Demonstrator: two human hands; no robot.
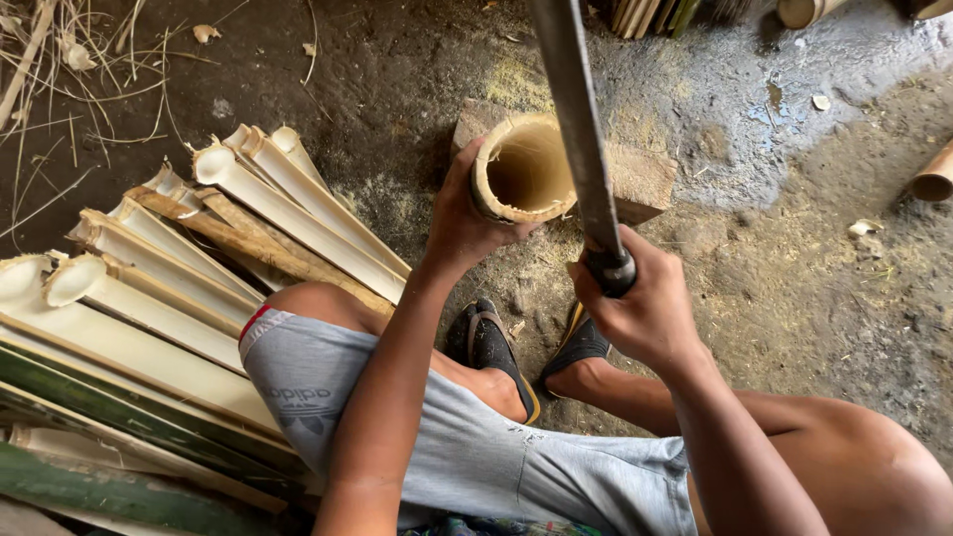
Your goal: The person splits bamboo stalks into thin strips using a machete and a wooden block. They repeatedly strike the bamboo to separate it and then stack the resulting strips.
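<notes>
A hollow bamboo section (523,169) stands upright on a wooden block (643,179), its open end facing me. My left hand (463,220) grips its near wall. My right hand (642,305) is closed around the handle of a long metal blade (577,119), which rises up and away past the bamboo's right rim. My knees and two feet in dark sandals (496,347) sit just below the block.
A pile of split bamboo halves (189,268) lies at the left beside my leg, with green pieces at its near end. More bamboo pieces lie at the top edge (804,10) and right edge (935,179). The ground is dark packed earth with dry grass at the upper left.
</notes>
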